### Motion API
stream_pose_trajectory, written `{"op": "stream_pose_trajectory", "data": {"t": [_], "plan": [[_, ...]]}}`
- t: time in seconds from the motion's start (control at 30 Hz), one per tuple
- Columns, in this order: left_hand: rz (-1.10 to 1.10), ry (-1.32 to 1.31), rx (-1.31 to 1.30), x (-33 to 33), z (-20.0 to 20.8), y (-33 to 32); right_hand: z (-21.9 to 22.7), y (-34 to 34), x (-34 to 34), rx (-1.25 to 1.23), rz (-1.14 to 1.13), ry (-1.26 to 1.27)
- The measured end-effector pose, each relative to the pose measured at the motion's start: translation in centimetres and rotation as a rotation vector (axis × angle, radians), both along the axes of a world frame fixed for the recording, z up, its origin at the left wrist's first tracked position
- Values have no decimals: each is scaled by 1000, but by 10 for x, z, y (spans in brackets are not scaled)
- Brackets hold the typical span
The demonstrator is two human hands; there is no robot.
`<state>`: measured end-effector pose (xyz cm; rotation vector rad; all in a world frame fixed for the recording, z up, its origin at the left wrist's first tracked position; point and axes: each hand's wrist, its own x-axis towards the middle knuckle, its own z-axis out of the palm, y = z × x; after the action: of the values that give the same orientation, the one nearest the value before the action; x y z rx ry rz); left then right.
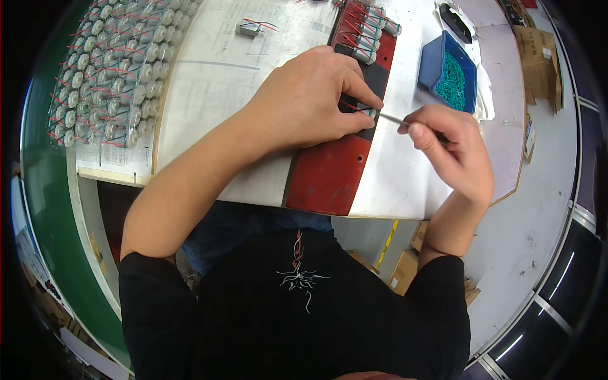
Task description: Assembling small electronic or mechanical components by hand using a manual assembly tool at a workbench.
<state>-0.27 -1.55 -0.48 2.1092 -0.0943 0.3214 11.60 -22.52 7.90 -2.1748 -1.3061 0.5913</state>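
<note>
On a red fixture strip (323, 180) with a dark band, my left hand (304, 95) pinches a small silver cylindrical motor (369, 113) between thumb and fingers. A red wire shows beside the motor, and most of its body is hidden under the hand. My right hand (453, 145) is closed on a thin metal tool (394, 118); its tip points left and reaches the end of the motor. The fingers cover the rest of the tool, so its exact kind does not show. Farther up the strip, several similar motors (367, 41) with red wires lie in a row.
Clear trays of wired motors with white wheels (95, 82) fill the left side. One loose motor (250, 27) lies on the white table (215, 82). At the right stands a blue bin (432, 60) of teal pieces (451, 82), near a black object (456, 22).
</note>
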Motion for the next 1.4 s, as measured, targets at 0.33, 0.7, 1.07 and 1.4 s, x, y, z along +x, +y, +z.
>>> {"op": "stream_pose_trajectory", "data": {"t": [0.33, 0.7, 1.07, 1.4], "plan": [[-41, -19, -41, 4, -3, 1, -40, 7, -8, -218, 84, -539], [-49, 8, -14, 1, 1, 1, -48, 7, -9, -294, 71, -546], [-32, -25, 24, -1, -2, 1, -36, 13, -8, -347, 123, -262], [-46, -30, 54, -2, -1, 1, -29, 19, -10, -407, 89, -370]]}}
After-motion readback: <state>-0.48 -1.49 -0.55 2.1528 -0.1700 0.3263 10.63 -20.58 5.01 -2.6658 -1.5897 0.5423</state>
